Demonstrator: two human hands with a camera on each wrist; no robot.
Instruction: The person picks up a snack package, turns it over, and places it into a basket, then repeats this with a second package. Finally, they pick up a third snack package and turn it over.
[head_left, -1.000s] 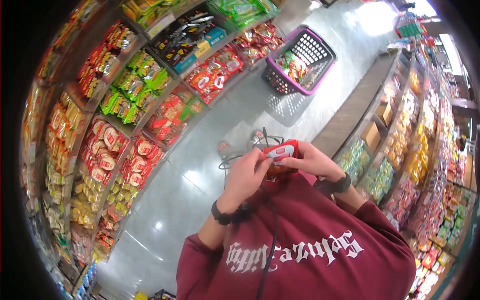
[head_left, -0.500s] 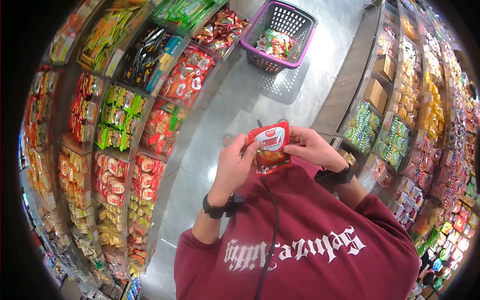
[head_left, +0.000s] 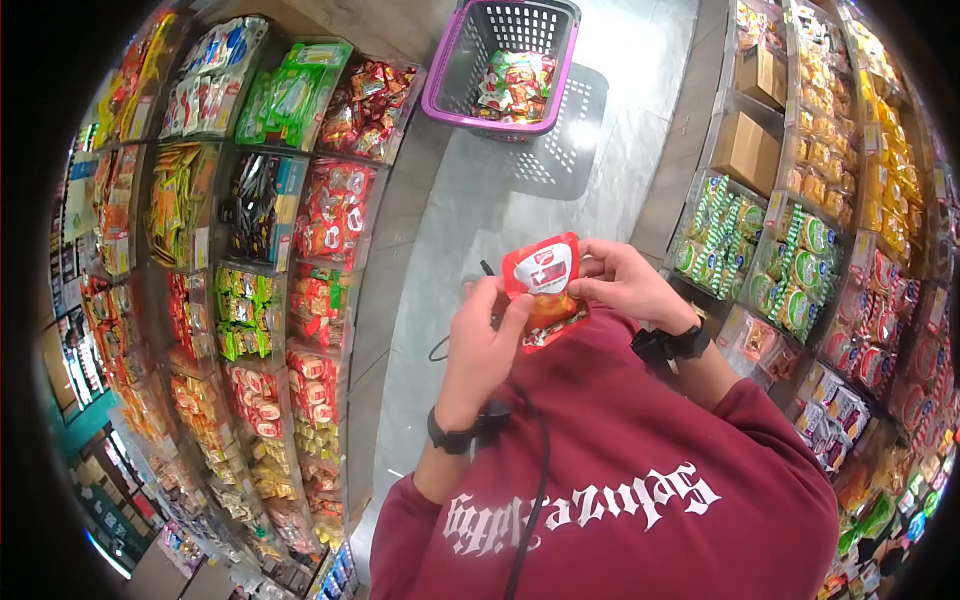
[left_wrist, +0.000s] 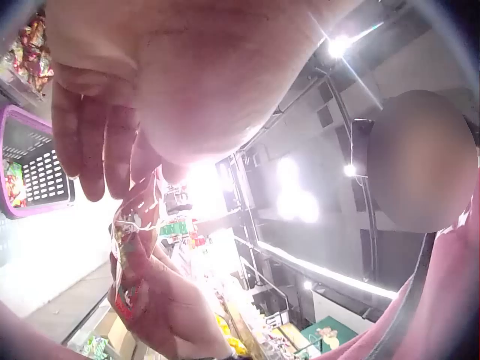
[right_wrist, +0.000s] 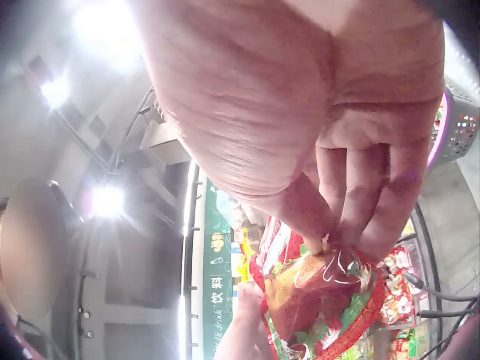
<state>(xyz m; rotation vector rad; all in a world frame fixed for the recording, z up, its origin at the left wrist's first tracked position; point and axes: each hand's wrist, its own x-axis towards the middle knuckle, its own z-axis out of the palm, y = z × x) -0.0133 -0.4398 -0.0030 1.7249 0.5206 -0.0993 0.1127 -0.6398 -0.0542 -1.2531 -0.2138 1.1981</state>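
A small red snack packet (head_left: 552, 305) with a white label patch is held up in front of the maroon sweatshirt (head_left: 620, 430). My left hand (head_left: 478, 335) pinches its left edge between thumb and fingers. On the other side, my right hand (head_left: 628, 290) grips the right edge, thumb on the front. The left wrist view shows the packet (left_wrist: 135, 236) edge-on between both hands. From the right wrist, its see-through side (right_wrist: 315, 300) reveals brownish food with red and green print around it.
Ahead on the floor stands a grey basket (head_left: 437, 100) with a purple rim, with several snack packs (head_left: 520, 85) inside. Tiered shelves (head_left: 345, 340) of packaged snacks line the left. More shelves run along the right, with cardboard boxes (head_left: 745, 152). A black cable (head_left: 540, 470) hangs down the sweatshirt.
The packet has been raised and tilted so its front faces up toward the head; both hands keep hold of it. The view has turned, and basket and shelves have shifted left.
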